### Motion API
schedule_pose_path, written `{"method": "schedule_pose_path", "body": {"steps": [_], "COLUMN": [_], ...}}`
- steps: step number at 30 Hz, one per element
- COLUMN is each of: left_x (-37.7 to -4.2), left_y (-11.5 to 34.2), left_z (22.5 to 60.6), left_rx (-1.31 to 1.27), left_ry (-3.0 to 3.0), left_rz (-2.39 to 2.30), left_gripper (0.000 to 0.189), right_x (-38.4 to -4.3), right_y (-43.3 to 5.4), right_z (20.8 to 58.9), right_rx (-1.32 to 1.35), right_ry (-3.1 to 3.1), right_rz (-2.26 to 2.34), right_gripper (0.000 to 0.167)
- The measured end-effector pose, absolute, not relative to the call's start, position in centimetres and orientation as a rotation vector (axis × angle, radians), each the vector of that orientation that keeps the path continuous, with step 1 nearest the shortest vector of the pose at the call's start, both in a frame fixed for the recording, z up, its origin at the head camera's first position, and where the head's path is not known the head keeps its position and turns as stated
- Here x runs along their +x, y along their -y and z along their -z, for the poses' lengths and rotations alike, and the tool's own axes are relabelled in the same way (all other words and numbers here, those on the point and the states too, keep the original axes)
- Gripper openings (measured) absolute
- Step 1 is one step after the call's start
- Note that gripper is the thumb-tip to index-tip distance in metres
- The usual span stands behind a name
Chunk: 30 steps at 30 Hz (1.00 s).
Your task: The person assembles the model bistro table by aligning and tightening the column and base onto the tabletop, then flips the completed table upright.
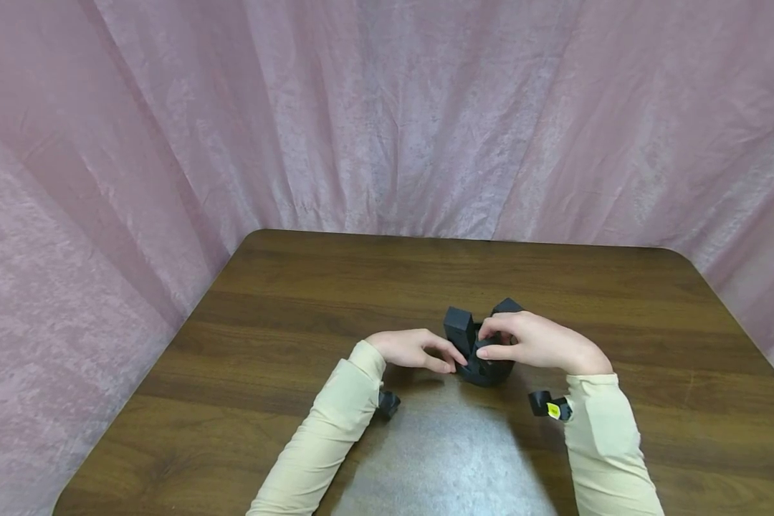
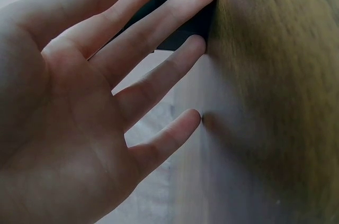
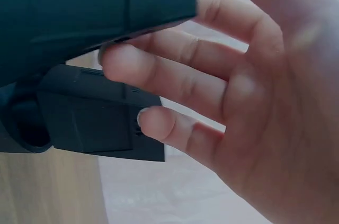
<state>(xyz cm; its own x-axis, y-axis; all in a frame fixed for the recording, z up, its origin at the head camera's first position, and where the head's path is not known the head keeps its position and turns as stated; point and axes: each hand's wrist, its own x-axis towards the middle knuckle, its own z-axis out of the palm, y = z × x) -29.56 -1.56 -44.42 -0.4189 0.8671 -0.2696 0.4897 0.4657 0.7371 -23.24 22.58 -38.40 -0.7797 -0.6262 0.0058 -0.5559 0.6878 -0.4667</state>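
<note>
A black round-based holder [image 1: 484, 377] with upright box-shaped arms stands on the table, right of the middle. My right hand [image 1: 548, 342] reaches over it from the right and grips one black arm [image 3: 95, 12] between thumb and fingers. Raised lettering on that arm is only partly visible. Below it in the right wrist view is another black arm [image 3: 100, 118]. My left hand [image 1: 416, 349] is at the holder's left side with fingers loosely extended. In the left wrist view, its fingertips touch the black base [image 2: 185, 28] and the tabletop.
The brown wooden table [image 1: 309, 287] has rounded far corners. Behind and left of it hangs a pink curtain [image 1: 387, 129]. Small black wrist cameras stick out under the left sleeve [image 1: 335, 423] and the right sleeve [image 1: 609, 437]. Light glares on the table's near middle.
</note>
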Motion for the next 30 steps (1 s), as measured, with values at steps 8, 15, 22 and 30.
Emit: {"method": "schedule_pose_path", "body": {"steps": [8, 15, 22, 30], "left_x": [-29.7, -29.6, -29.7, -29.7], "left_y": [1.5, 1.4, 1.5, 1.5], "left_z": [44.5, 44.5, 44.6, 44.5], "left_rx": [1.127, 1.109, 1.122, 1.123], "left_ry": [-2.061, -2.059, -2.065, -2.067], "left_rz": [-0.763, -0.77, -0.761, -0.761], "left_gripper": [0.031, 0.031, 0.031, 0.031], "right_x": [-23.6, -23.6, -23.6, -23.4], "right_y": [-22.4, -22.8, -23.6, -24.2], "right_z": [38.8, 38.5, 38.4, 38.0], "right_rx": [-0.937, -0.793, -0.816, -0.84], "right_ry": [-2.779, -2.764, -2.781, -2.816], "right_rz": [0.666, 0.711, 0.71, 0.624], "right_gripper": [0.018, 0.023, 0.02, 0.03]}}
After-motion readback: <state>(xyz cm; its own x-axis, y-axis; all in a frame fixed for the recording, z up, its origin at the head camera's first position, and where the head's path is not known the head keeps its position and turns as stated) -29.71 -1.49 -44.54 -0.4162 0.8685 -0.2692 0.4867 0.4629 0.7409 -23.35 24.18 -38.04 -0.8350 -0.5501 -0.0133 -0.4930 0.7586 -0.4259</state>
